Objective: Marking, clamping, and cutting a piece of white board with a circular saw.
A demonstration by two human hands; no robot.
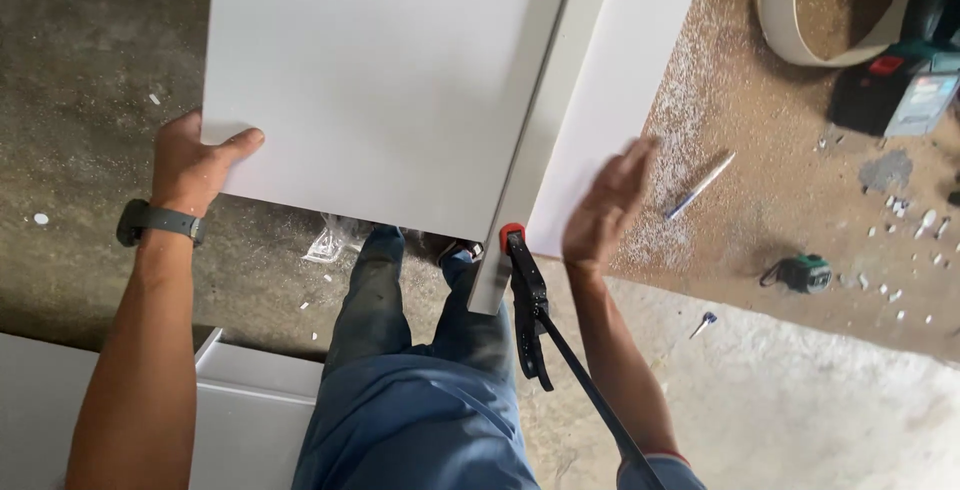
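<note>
My left hand (pixel 195 165) grips the near left corner of a large white panel (pixel 390 70), thumb on top. My right hand (pixel 605 205) is blurred, fingers spread and flat, at the near edge of a second white panel (pixel 625 60) that stands to the right. Between the two panels runs a narrow upright white board (pixel 545 120). A black bar clamp with a red pad (pixel 525 290) is fixed on that board's near end, just left of my right wrist. A dark watch sits on my left wrist.
My legs in blue trousers (pixel 420 380) stand under the panels. A pen (pixel 700 187), a green tape measure (pixel 805 273), a roll of white edge banding (pixel 800 20) and a power tool (pixel 900 90) lie on dusty brown board. White pieces (pixel 240 400) rest lower left.
</note>
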